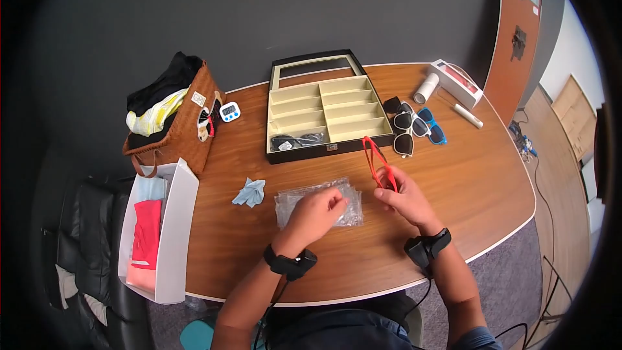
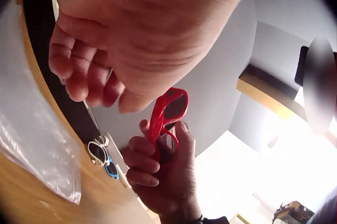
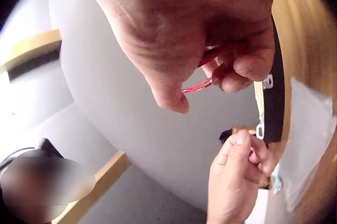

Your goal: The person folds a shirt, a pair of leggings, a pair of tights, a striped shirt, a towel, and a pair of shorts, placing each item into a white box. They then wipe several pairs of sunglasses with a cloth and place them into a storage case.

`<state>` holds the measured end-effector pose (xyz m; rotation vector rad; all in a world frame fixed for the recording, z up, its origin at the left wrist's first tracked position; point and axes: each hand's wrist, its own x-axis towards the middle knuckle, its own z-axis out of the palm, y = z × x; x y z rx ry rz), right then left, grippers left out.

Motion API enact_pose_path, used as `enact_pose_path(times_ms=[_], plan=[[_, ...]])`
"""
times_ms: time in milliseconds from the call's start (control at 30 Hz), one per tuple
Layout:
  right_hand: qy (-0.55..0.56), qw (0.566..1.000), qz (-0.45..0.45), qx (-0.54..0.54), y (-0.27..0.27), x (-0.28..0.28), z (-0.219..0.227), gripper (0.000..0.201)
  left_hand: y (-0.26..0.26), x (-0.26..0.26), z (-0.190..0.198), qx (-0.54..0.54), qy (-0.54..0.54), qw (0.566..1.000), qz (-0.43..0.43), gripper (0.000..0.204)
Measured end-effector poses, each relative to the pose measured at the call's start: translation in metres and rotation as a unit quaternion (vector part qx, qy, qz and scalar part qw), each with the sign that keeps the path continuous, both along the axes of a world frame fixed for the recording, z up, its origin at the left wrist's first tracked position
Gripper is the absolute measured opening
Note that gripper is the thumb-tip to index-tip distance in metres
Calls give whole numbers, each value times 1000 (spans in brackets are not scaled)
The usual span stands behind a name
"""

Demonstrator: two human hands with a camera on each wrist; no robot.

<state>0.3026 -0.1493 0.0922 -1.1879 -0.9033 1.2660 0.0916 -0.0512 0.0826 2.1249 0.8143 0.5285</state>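
Observation:
My right hand (image 1: 403,196) pinches a pair of red sunglasses (image 1: 378,161) by one end and holds them above the table, just in front of the box. In the left wrist view the red sunglasses (image 2: 168,111) stick up out of the right hand's (image 2: 158,174) curled fingers. My left hand (image 1: 319,210) hovers with curled fingers over a pile of clear plastic bags (image 1: 301,198); nothing shows between its fingers (image 2: 87,84). An open black box (image 1: 277,155) with cream compartments lies beyond, with dark sunglasses (image 1: 295,140) in its near-left compartment.
Several sunglasses (image 1: 414,126) lie right of the box, with a white tube (image 1: 426,88), a carton (image 1: 457,82) and a white stick (image 1: 468,115) behind. A blue cloth (image 1: 249,192), a timer (image 1: 229,111), a woven basket (image 1: 181,123) and a white bin (image 1: 175,233) are at the left.

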Motion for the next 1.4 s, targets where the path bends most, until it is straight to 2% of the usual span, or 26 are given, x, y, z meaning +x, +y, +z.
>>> enact_pose_path(times_ms=[67,133,200,267,433,533,600,633,700,800,1133,1233,1300,1400], plan=[[-183,983,-21,17,-4,14,-15,36,-9,11,-13,33,4,999,1,27],[-193,980,-36,40,-6,22,-43,40,-15,23,-24,120,92,988,-8,32],[-201,976,-53,67,-7,26,-44,44,-22,34,-20,118,131,984,-7,37],[-303,952,-46,7,-10,25,-36,47,-25,40,-27,158,194,968,11,40],[-337,939,-58,33,-12,27,-43,48,-21,39,-37,137,218,966,9,33],[-379,924,-44,16,-14,31,-34,48,-18,31,-32,126,195,973,6,28],[-439,898,4,42,-16,32,-30,47,-15,21,-27,53,122,991,-19,24],[-436,899,4,42,-17,32,-30,47,-14,17,-24,53,125,991,-19,24],[-472,878,30,68,-18,31,-31,46,-11,9,-18,-11,60,998,-14,21],[-498,862,39,91,-18,30,-29,44,-6,3,-18,-35,48,998,0,20],[-575,812,40,90,-25,23,-16,42,-8,2,-10,-20,32,999,0,20],[-582,805,28,112,-26,21,-14,43,-9,3,-13,14,44,999,-16,18],[-589,799,30,116,-26,21,-14,44,-11,4,-10,53,90,994,-23,16],[-603,788,39,120,-26,21,-19,45,-17,7,-3,60,95,993,-38,16]])
